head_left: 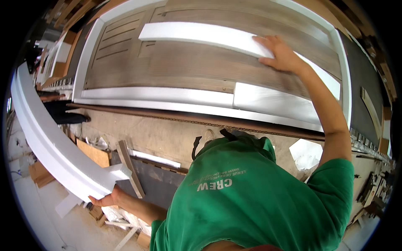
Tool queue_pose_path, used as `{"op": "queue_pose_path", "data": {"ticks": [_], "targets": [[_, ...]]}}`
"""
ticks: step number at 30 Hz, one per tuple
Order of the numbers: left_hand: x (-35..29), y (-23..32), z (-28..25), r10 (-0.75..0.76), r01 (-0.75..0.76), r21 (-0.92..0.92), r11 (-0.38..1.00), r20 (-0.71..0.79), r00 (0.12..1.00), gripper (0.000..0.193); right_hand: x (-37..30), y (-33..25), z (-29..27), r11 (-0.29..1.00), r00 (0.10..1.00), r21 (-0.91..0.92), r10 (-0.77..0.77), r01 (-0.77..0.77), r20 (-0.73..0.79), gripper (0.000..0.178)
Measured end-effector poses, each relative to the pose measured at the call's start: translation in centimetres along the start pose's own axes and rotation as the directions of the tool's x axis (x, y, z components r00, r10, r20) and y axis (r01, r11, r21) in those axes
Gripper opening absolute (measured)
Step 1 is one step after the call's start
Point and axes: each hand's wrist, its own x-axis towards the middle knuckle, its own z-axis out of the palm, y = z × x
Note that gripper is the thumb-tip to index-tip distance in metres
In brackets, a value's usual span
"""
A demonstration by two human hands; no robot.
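Note:
My left hand (108, 198) grips the near end of a long white foam edge piece (50, 146), which stretches up and away along the left side. My right hand (281, 52) reaches over the wood-grain panel (180, 69) and grasps a white foam strip (205, 35) across its width, fingers on the far edge and thumb on the near one. That strip lies lengthwise over the panel, and its right part passes behind my hand and forearm. White foam edging (159, 98) runs around the panel. A white foam block (272, 100) sits inside the near edge at the right.
Brown cardboard (201, 123) shows under the panel's near edge. Roller conveyors stand at left and right. On the floor at left lie a wooden board (130, 169), a white strip (155, 158) and scraps. Another person's dark-clothed arm or leg (67, 113) shows at left.

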Motion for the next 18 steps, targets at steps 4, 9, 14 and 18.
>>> {"op": "queue_pose_path", "data": {"ticks": [4,9,14,18], "targets": [[-0.6,-0.6,1.7,0.031,-0.031,-0.012,0.999,-0.037,0.999,0.064,-7.0,-3.1,-3.2,0.992,0.995,0.086,-0.094,0.092,0.023,0.067],[-1.2,-3.7,5.0,-0.022,0.020,-0.037,0.999,-0.065,0.998,0.066,-15.5,-2.9,-2.1,0.940,0.977,0.273,-0.211,0.203,0.001,0.056],[-1.1,-7.7,7.6,-0.135,0.136,-0.088,0.987,0.013,0.991,0.068,-15.8,-1.6,-1.0,0.919,0.993,0.377,-0.109,0.118,-0.046,0.051],[-0.1,-9.6,8.8,-0.214,0.219,-0.117,0.969,0.054,0.975,0.069,-16.0,-1.9,-0.1,0.908,0.996,0.411,-0.077,0.086,-0.038,0.053]]}}
